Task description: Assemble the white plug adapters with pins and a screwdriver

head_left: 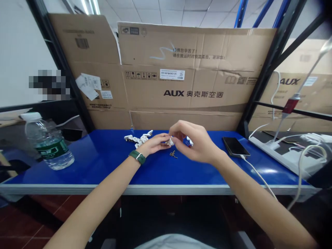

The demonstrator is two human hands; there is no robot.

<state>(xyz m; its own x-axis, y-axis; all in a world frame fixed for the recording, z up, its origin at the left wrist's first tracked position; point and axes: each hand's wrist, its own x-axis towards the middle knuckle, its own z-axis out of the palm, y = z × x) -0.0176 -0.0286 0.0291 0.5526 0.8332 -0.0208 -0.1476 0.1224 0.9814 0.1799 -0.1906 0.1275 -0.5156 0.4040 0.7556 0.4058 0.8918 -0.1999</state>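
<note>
Both hands meet over the blue table [103, 162]: the left hand [153, 143] and right hand [193, 141] pinch one small white part [170, 141] between their fingertips. Tiny dark screws [173, 154] lie just below at 6 o'clock. Further off, at 10 o'clock, more white parts [138, 137] wait, seemingly unhandled.

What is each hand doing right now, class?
Left hand: pinching a small white part.
Right hand: fingers closed on the same part.
</note>
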